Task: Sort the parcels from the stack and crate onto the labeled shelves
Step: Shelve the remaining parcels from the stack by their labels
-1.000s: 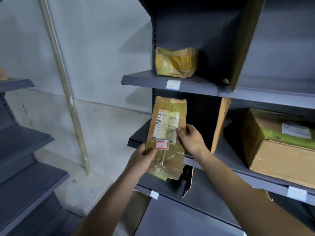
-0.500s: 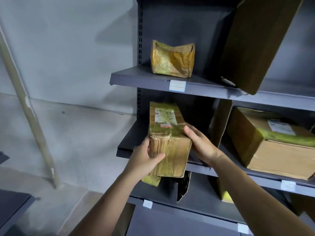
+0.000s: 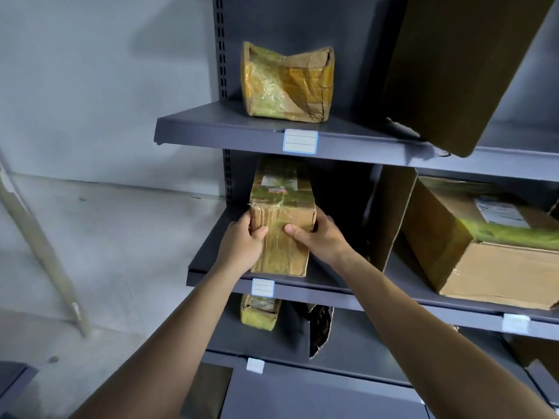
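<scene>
Head view: both hands grip taped, creased cardboard parcel (image 3: 281, 234).

One head-worn wide-angle camera. Faces forward and slightly down onto the shelving (image 3: 223, 133) at close range, the middle shelf (image 3: 211, 252) central.

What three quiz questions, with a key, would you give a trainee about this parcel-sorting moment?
1. True or false: the left hand and the right hand both grip the parcel at the middle shelf.
2. What stands between that parcel and the large box? A: a cardboard divider; B: a plastic crate; C: nothing.
3. Fill in: the crumpled parcel sits on the shelf ___ the gripped one.
Key: 1 true; 2 A; 3 above.
</scene>
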A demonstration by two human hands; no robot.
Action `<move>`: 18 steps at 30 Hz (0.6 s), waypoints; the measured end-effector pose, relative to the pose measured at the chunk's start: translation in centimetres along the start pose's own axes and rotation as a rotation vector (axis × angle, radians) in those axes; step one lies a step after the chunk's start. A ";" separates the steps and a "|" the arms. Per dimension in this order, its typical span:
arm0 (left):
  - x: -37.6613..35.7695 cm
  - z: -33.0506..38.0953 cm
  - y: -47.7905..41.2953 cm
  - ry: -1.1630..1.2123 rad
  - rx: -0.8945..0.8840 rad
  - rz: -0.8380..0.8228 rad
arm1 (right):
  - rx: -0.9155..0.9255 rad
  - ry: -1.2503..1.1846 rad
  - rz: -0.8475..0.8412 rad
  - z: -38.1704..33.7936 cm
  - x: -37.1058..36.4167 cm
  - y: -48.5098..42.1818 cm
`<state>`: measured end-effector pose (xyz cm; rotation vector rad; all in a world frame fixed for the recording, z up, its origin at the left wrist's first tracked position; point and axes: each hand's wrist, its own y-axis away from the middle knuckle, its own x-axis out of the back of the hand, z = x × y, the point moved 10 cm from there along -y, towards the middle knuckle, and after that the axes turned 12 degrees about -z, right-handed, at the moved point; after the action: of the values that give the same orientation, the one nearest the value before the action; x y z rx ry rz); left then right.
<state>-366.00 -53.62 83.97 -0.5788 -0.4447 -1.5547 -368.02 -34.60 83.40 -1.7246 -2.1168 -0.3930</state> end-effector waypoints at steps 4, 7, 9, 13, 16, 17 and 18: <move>0.0 -0.4 -0.6 0.027 0.036 0.032 | -0.006 0.028 0.014 -0.2 0.1 -1.3; 0.3 -1.1 -0.9 0.083 0.057 0.051 | -0.014 0.043 0.028 -0.6 0.0 -1.2; 0.3 -1.4 -0.8 0.123 0.064 0.048 | -0.021 0.043 0.038 -0.5 -0.1 -1.3; -0.2 -1.5 0.3 0.187 0.031 0.004 | -0.015 0.039 0.085 -0.7 -0.3 -0.4; -1.1 -2.1 1.5 0.220 0.041 -0.032 | -0.031 0.046 0.123 -0.2 -0.6 0.9; -1.4 -2.1 2.1 0.222 0.033 -0.035 | -0.044 0.048 0.128 0.0 -0.8 1.4; -1.7 -2.0 2.8 0.218 0.016 -0.023 | -0.056 0.044 0.131 0.4 -1.1 2.0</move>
<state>-363.36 -53.65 81.18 -0.3873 -0.2986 -1.6139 -365.91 -34.97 82.55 -1.8563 -1.9669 -0.4524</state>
